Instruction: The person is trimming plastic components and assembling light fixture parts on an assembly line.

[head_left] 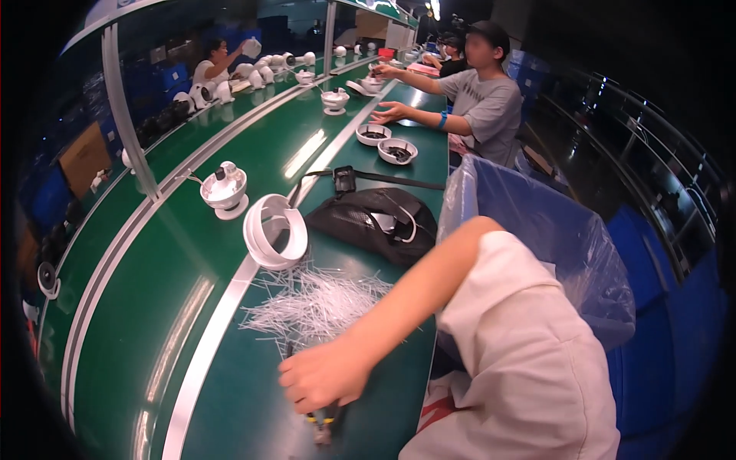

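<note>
The right hand [326, 377] is closed, back upward, around a hand tool [320, 437] low over the near part of the dark green worktop [238, 399]. Black and yellow show on the tool's handles below the fist, and its metal tip points toward the lower edge; the tip is small and blurred, so it may be cutters or pliers. The left hand is outside the view, and what it does cannot be told.

Just beyond the right hand, a loose heap of thin white strips [318, 303] spreads over the worktop, partly behind the bare forearm [418, 295]. Past the heap stands a white ring-shaped housing [257, 244], tilted, with a black bag [345, 218] and its buckled strap beside it. A white rail [208, 368] runs lengthwise along the worktop. To the left of the housing, across the rail, a white bowl-shaped unit [225, 201] sits upright on a round foot.

Further up, two round white dishes [397, 151] with dark contents lie near a co-worker in a grey shirt [491, 100], whose two hands reach over the worktop. At the right stands a blue bin [529, 211] lined with clear plastic.
</note>
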`<state>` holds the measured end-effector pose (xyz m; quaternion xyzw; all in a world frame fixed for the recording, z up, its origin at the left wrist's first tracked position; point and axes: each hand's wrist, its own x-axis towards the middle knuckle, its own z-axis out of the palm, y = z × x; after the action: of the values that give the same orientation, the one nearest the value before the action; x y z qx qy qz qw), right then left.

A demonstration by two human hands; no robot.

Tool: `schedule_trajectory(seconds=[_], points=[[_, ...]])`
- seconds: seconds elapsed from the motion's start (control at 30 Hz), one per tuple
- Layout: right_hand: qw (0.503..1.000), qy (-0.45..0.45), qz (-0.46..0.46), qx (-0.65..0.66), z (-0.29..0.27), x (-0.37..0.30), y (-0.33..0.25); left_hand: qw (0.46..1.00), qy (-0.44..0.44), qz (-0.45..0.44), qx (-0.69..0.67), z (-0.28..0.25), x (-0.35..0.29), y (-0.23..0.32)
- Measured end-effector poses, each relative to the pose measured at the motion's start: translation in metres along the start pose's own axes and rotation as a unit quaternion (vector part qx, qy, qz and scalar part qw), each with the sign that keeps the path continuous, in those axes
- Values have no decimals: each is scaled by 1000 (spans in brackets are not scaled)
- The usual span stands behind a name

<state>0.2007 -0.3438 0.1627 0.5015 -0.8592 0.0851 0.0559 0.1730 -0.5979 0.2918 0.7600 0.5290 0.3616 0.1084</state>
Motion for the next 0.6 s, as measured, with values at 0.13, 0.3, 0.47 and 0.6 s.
schedule_trajectory(seconds=[0.13,0.3,0.47,0.6], points=[[999,-13,-5,-35,40,42,13,1000,-8,3,-8,0,-12,0],[999,38,21,17,83,73,18,1000,6,-18,-14,4,-34,1],[997,58,43,30,96,85,10,998,14,-49,-25,6,-50,5],[996,73,44,14,102,90,1,997,14,-64,-30,6,-54,7]])
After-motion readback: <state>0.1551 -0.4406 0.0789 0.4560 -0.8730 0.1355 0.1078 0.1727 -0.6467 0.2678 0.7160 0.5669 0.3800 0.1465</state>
